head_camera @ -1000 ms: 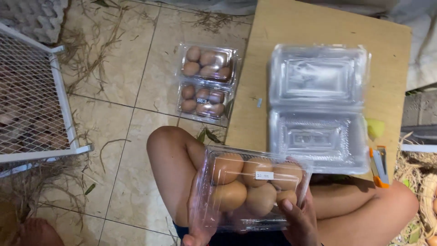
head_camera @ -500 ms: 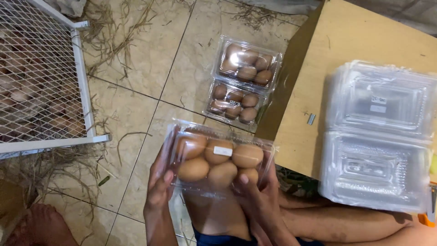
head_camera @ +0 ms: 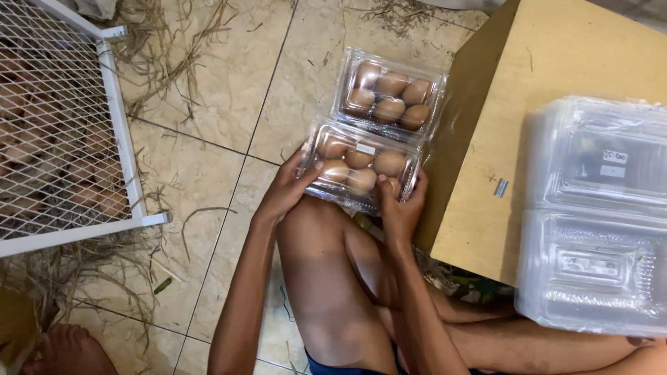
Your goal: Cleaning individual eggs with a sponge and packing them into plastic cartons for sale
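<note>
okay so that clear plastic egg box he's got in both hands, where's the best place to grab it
Probably the two short ends of the clear plastic egg box, one from each side, as the left hand and right hand do now. It lies flat and full of brown eggs, so an end grip should keep the lid shut and level.

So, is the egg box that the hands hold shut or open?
Shut. The clear lid lies flat over the brown eggs in the held egg box, with the left hand and right hand gripping its near corners.
</note>
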